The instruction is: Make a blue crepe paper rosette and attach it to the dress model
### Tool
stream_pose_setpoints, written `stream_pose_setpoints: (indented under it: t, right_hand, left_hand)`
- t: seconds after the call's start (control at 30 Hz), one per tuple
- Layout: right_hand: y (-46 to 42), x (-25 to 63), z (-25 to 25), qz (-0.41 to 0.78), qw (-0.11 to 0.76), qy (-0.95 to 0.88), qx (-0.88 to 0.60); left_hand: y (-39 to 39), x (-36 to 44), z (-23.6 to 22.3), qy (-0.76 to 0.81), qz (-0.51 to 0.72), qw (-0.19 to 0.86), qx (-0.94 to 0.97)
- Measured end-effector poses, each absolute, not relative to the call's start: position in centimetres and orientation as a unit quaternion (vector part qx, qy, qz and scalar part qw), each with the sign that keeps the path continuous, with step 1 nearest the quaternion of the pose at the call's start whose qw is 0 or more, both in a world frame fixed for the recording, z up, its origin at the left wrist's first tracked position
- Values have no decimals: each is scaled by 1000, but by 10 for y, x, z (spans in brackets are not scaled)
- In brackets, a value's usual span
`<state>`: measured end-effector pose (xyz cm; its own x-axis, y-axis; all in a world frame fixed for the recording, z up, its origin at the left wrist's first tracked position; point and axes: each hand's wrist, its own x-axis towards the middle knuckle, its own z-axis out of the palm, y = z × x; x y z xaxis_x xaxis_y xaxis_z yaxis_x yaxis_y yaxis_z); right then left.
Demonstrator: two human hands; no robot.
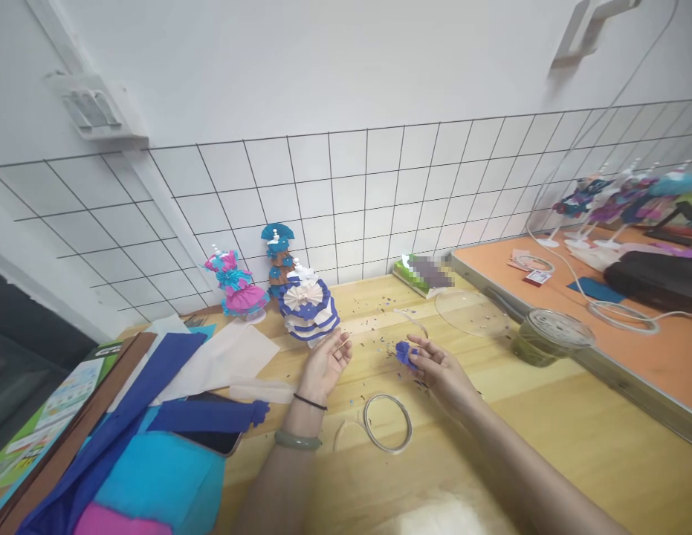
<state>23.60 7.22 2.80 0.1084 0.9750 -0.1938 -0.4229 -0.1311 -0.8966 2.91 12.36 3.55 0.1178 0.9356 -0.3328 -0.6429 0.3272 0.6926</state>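
Observation:
Between the thumb and fingers of my right hand (435, 368) is a small blue crepe paper flower (403, 353), held just over the wooden table (451, 461). My left hand (326, 364) is palm up with loosely curled fingers, nothing visible in them, close to the base of a small dress form (306, 305). That form wears a white and blue ruffled paper dress with a pleated fan at its front. Behind it stand a form in a teal and brown dress (279, 256) and one in pink and turquoise (234, 286). A roll of double-sided tape (388, 423) lies between my forearms.
Crepe paper sheets in blue (172, 364), turquoise (161, 475) and white (223, 357) cover the left side, partly over a phone (220, 442). At right are a lidded plastic tub (551, 338), a clear lid (471, 312) and an orange table (663, 357). Paper scraps dot the middle.

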Motion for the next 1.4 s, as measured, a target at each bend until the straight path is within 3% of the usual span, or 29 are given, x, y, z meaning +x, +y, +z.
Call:
stream_pose_setpoints:
  t: [0.33, 0.6, 1.4]
  right_hand:
    - [111, 181, 63, 623, 580, -358, -384]
    - [143, 154, 79, 625, 620, -364, -306]
    - [155, 156, 65, 629, 564, -398, -358]
  left_hand:
    - [130, 25, 32, 343, 578, 733, 108]
    - [124, 27, 34, 353, 523, 766, 124]
    - [125, 31, 35, 316, 576, 752, 58]
